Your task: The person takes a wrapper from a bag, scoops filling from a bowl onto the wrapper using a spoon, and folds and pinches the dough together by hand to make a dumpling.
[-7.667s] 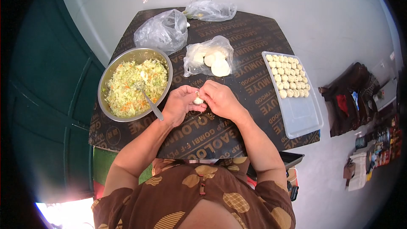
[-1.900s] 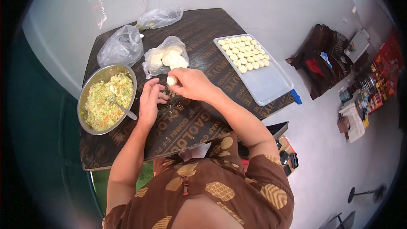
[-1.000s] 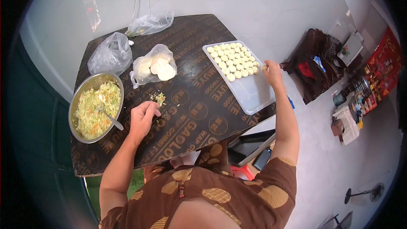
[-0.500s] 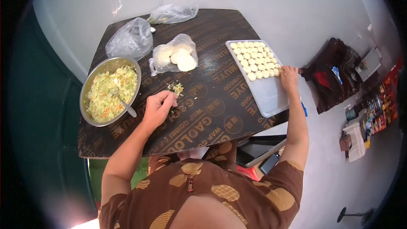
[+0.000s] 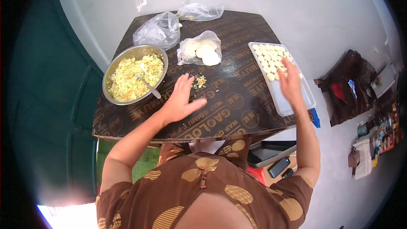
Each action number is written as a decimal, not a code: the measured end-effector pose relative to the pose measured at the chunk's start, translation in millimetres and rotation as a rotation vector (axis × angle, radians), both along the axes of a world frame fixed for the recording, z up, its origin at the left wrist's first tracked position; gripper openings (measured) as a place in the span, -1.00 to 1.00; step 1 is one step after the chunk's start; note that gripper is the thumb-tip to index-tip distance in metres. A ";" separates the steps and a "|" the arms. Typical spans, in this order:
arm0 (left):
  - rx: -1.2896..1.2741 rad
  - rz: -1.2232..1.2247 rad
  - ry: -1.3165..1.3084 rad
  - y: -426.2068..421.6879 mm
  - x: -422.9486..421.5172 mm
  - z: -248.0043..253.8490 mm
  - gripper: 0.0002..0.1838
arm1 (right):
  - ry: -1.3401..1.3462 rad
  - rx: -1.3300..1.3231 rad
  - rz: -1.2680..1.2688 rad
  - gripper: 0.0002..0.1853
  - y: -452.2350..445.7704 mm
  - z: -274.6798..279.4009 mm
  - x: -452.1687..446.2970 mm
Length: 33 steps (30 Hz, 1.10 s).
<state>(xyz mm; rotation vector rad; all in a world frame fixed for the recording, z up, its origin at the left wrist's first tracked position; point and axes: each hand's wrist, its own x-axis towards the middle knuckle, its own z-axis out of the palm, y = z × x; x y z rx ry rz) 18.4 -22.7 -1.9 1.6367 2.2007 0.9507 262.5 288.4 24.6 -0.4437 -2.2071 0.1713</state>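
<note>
My left hand (image 5: pixel 181 101) is open over the dark table, fingers stretched out and thumb apart, beside a small scatter of chopped vegetable filling (image 5: pixel 200 81). My right hand (image 5: pixel 291 84) hovers or rests over the right side of a clear plastic tray (image 5: pixel 283 101), fingers apart and nothing visible in them. It partly hides the rows of small round pale dumplings (image 5: pixel 265 58) in the tray's far half. To the left stands a steel bowl (image 5: pixel 107 90) of chopped vegetable filling (image 5: pixel 135 76) with a spoon (image 5: pixel 151 89) in it. Round white wrappers (image 5: pixel 210 57) lie in a plastic bag (image 5: pixel 186 54).
Two more plastic bags, one crumpled (image 5: pixel 157 30) and one flatter (image 5: pixel 201 12), lie at the back of the printed table (image 5: pixel 237 29). Below its front edge are a dark tray (image 5: pixel 271 152) and a phone (image 5: pixel 279 167). A brown leather bag (image 5: pixel 345 85) is off to the right.
My left hand has gone from curled fingers to open and spread. My right hand has let go at the row's end and opened over the tray. The whole view has shifted.
</note>
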 end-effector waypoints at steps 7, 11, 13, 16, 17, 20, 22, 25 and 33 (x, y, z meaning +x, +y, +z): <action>-0.254 0.200 0.496 -57.7 33.4 -21.3 0.44 | -0.519 -0.080 0.323 -0.15 -130.9 -19.6 -26.6; -0.337 0.367 0.487 -59.0 36.2 -26.1 0.43 | -0.645 -0.054 0.318 0.07 -144.6 -49.3 -26.8; -0.340 0.388 0.498 -50.0 33.5 -27.4 0.42 | -0.705 0.002 0.276 0.13 -152.9 -52.4 -24.8; -0.325 0.423 0.481 -29.1 29.4 -29.2 0.41 | -0.658 0.017 0.265 0.15 -154.7 -62.3 -25.7; -0.304 0.442 0.456 -20.6 28.2 -28.2 0.41 | -0.640 0.016 0.263 0.14 -155.8 -63.3 -26.2; -0.316 0.457 0.433 11.3 17.6 -27.4 0.37 | -0.621 0.017 0.239 0.11 -156.3 -66.4 -29.0; -0.248 0.448 0.436 33.4 8.9 -30.2 0.29 | -0.607 0.012 0.213 0.09 -154.9 -67.7 -33.3; -0.059 0.204 0.257 60.5 2.6 -19.5 0.19 | -0.580 0.005 0.148 0.07 -143.3 -73.7 -45.0; 0.185 0.008 -0.041 63.9 -3.0 -33.8 -0.25 | -0.518 -0.094 -0.109 -0.06 -80.7 -81.4 -99.9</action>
